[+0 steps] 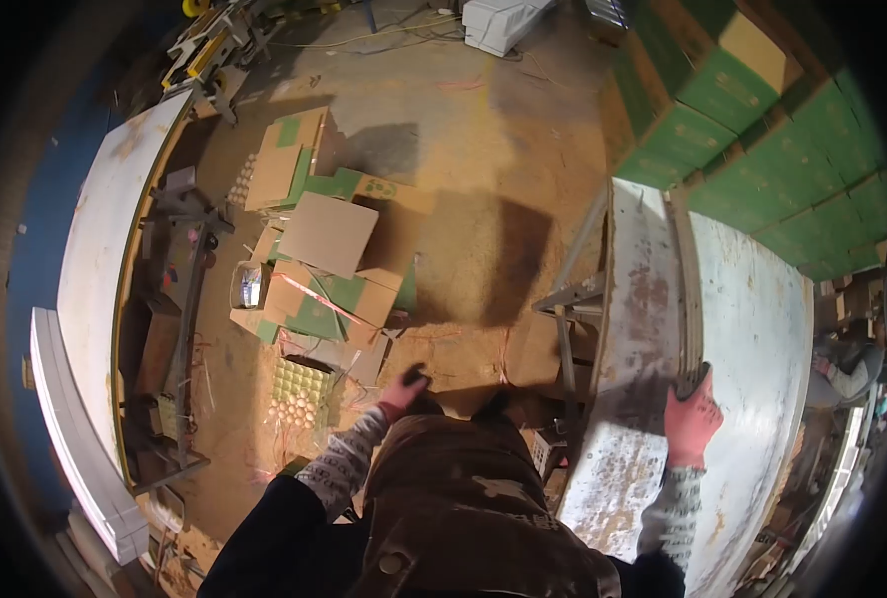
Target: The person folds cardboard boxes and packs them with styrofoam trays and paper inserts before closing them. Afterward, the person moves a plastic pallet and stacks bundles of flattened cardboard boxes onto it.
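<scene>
My right hand (pixel 694 419), in a pink glove with dark fingertips, grips the near end of a long wooden rail (pixel 690 299) running along the worn table (pixel 752 319). My left hand (pixel 404 390), gloved the same way, hangs low in front of my brown apron (pixel 453 498). Its fingers are loosely bent and apart, and I see nothing in them. On the floor beyond it lies an egg tray (pixel 302 384) partly filled with brown eggs. Several cardboard boxes and flaps (pixel 330 234) with green print are heaped behind the tray.
Green-printed cartons (pixel 772 149) are stacked at the far right. Another long white-topped table (pixel 104 229) stands at left, with white panels (pixel 79 439) beside it. Machinery (pixel 204 60) and a white object (pixel 503 22) stand at the back. A person's gloved hand (pixel 844 382) shows at right.
</scene>
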Tool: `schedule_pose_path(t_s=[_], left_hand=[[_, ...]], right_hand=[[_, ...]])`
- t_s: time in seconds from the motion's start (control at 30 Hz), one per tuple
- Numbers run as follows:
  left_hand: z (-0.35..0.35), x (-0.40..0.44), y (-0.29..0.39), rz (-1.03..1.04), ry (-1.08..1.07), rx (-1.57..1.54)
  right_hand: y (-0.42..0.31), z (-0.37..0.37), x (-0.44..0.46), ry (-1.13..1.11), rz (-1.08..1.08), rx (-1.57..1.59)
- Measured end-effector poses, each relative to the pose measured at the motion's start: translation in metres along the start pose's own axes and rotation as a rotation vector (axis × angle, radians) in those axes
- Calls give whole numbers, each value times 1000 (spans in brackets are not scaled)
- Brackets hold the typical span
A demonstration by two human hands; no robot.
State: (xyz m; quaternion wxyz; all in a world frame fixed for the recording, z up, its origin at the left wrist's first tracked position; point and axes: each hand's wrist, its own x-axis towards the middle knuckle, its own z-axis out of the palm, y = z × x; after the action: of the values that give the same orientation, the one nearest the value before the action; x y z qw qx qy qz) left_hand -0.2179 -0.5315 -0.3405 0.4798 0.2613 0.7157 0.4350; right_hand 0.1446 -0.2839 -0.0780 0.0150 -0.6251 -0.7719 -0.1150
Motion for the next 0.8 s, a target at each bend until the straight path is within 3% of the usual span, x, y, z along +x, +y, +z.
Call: schedule_pose_path(t_s=[0.03, 0.13, 0.17, 0.2, 0.23, 0.27, 0.33, 0.43, 0.47, 0.53, 0.67, 0.7, 0.77, 0.8], left_hand=[[-19, 28, -34, -30, 75, -240], [-97, 68, -11, -232, 278, -834], [-122, 80, -4, -297, 317, -968], [-152, 116, -53, -181, 200, -1111], [-167, 123, -31, -246, 374, -971], [-181, 133, -24, -313, 358, -851], [-197, 140, 1, -362, 355, -1008], [-211, 181, 2, -473, 605, -1073], [-220, 198, -17, -372, 616, -1088], [-227, 212, -32, -372, 679, -1091], [-236, 208, -35, -243, 491, -1029], [-239, 216, -71, -106, 378, -1033], [-236, 195, -66, -40, 368, -956], [-237, 184, -50, -162, 406, -1236]], right_hand=[[-22, -22, -6, -31, -8, 43], [-59, -80, -5, -97, 3, 515], [-60, -80, 2, -17, 8, 784], [-71, -92, 9, -67, 56, 914], [-78, -95, 12, -115, 80, 1001], [-87, -98, 15, -169, 109, 1085], [-115, -103, 15, -307, 202, 1152], [-136, -77, -3, -347, 423, 1249], [-151, -74, -7, -358, 482, 1252], [-165, -66, -14, -370, 476, 1241], [-182, -51, -26, -358, 545, 1311], [-187, -50, -29, -373, 582, 1351], [-198, -49, -33, -374, 596, 1310], [-201, -48, -33, -370, 598, 1290]])
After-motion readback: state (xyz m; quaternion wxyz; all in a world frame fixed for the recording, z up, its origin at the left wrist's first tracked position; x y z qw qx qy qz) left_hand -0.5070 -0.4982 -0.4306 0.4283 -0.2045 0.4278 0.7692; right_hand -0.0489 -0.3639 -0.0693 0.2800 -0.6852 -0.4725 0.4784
